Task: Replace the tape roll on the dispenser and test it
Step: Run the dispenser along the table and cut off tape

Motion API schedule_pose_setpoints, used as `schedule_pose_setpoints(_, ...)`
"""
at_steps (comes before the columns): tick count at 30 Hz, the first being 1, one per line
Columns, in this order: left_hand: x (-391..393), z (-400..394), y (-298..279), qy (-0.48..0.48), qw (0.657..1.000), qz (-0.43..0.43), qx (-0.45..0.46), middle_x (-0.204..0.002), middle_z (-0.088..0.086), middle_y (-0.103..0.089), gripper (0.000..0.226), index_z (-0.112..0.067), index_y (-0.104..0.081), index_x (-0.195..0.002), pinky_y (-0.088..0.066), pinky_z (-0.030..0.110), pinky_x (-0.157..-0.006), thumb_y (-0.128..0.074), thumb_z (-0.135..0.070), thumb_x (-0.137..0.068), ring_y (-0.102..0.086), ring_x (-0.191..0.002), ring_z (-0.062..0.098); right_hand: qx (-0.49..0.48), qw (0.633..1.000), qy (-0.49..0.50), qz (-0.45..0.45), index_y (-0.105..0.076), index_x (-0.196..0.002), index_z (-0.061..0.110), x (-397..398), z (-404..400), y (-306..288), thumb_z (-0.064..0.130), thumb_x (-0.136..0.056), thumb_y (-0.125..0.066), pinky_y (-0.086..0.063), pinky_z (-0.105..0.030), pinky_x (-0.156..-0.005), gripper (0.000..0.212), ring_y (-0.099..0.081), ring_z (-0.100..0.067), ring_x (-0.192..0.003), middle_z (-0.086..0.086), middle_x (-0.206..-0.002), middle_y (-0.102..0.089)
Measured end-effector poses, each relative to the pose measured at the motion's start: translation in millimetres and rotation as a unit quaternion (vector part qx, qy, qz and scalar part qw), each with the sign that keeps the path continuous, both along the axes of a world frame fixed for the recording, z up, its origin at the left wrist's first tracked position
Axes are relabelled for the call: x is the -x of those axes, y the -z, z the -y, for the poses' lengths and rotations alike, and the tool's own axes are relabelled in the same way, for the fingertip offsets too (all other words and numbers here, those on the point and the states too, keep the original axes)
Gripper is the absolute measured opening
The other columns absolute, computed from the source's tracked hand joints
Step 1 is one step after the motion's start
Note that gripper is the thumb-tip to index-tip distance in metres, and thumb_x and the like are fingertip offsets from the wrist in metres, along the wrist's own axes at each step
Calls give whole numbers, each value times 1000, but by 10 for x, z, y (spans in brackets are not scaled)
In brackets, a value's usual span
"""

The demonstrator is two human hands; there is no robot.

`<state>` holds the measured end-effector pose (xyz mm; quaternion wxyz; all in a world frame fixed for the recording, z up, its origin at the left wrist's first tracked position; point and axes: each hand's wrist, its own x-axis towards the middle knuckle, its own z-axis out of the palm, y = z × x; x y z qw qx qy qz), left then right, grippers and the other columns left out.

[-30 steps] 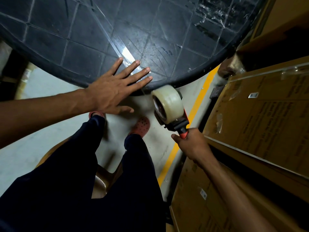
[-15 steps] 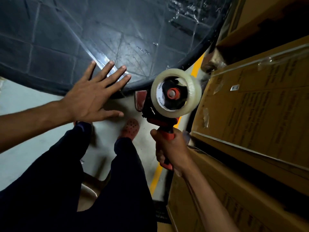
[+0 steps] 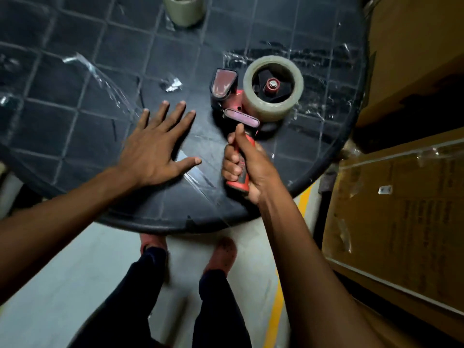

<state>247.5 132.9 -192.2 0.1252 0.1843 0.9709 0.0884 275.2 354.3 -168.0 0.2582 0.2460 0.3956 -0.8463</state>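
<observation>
At centre frame, right hand [image 3: 247, 163] clamps the dispenser [image 3: 247, 106] handle, left hand [image 3: 157, 144] flat, fingers spread, on the table [image 3: 75, 101]; recommend pressing its front edge down before pulling.

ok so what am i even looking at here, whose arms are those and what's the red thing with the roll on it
This is a single picture from a camera worn on a person's head, looking down, so the two arms reaching in from below are the wearer's own, and the legs and shoes at the bottom are theirs too.

The right hand is closed around the red handle of a tape dispenser, a hand tool for sealing boxes. A roll of clear tape sits on its hub.

The left hand lies open and flat, fingers spread, on a round dark table with a tile pattern. Strips and scraps of clear tape are stuck to the tabletop. At the far edge lies a second roll, partly cut off by the frame.

Cardboard boxes are stacked on the right.
</observation>
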Motion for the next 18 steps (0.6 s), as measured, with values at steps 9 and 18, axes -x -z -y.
schedule_pose_setpoints(9,101,117,143,-7,1000,-8,-15,-182,1,-8,105,-29,-10,-172,-8,64,-133,-43,-85,-89,-8,-168,35,-66,997,1,40,-64,-103,14,400,109,96,46,-106,-54,-45,-19,-38,33,-59,-8,-41,2,-62,-66)
schedule_pose_setpoints(18,113,126,85,-8,1000,12,-25,-182,-1,-4,103,-30,-10,-172,-6,64,-133,-38,-84,-89,-5,-168,34,-694,715,-17,-85,-50,-145,22,108,330,-116,45,-89,-76,-50,-44,-101,66,-60,-34,-128,-10,-142,-62)
